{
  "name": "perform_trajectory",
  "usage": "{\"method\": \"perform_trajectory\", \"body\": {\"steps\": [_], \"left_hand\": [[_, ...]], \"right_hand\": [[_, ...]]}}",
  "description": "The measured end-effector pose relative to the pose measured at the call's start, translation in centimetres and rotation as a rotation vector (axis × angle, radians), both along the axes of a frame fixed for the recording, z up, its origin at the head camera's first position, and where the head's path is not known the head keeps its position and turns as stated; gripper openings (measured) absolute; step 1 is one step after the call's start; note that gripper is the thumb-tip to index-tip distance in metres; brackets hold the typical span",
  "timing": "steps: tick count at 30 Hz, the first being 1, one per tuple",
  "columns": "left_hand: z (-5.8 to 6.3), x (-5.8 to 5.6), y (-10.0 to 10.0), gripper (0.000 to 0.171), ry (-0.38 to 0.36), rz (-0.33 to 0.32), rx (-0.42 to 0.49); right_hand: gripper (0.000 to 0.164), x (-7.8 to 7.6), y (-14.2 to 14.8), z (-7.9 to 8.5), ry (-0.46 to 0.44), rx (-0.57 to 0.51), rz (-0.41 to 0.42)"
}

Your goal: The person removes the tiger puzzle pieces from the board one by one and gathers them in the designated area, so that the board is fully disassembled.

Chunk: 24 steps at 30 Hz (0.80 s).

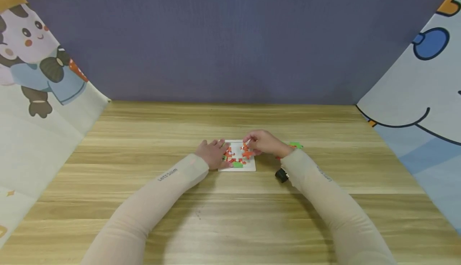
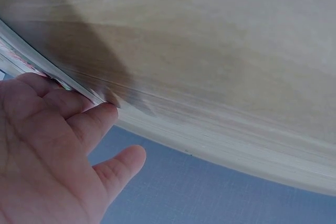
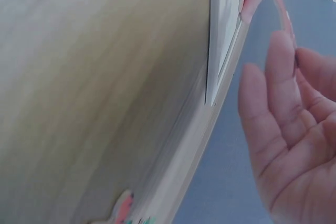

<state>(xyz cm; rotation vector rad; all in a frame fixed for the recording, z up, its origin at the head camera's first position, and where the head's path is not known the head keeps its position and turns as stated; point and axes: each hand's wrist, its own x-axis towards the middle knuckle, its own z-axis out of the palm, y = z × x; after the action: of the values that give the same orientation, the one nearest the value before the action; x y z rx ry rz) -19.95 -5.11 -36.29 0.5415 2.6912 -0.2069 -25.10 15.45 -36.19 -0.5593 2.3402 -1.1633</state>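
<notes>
A white puzzle board (image 1: 248, 168) lies on the table with orange and green jigsaw pieces (image 1: 237, 164) along its left and lower sides. My left hand (image 1: 212, 154) rests at the board's left edge with fingers spread; in the left wrist view the fingertips (image 2: 107, 113) touch that edge. Above the board's right part, my right hand (image 1: 264, 141) pinches an orange puzzle piece (image 1: 246, 151) between thumb and fingers. The right wrist view shows this piece (image 3: 283, 14) edge-on, raised off the board. Part of it is hidden by the fingers.
Loose orange and green pieces (image 1: 296, 145) lie right of the board, partly behind the right wrist. A small black object (image 1: 281, 175) sits by the right sleeve. A dark blue panel (image 1: 234, 41) stands behind the wooden table (image 1: 230, 225), with cartoon-printed panels on both sides.
</notes>
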Motion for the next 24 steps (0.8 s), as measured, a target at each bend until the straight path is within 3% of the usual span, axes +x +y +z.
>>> {"method": "perform_trajectory", "body": {"steps": [7,24], "left_hand": [[-0.1,0.0,0.0,0.082,-0.003,0.007,0.012],[0.1,0.0,-0.1,0.081,-0.004,-0.015,0.008]], "right_hand": [[0.026,0.0,1.1,-0.2,-0.031,-0.017,-0.019],[0.024,0.2,4.4,-0.3,-0.004,-0.029,-0.058]]}}
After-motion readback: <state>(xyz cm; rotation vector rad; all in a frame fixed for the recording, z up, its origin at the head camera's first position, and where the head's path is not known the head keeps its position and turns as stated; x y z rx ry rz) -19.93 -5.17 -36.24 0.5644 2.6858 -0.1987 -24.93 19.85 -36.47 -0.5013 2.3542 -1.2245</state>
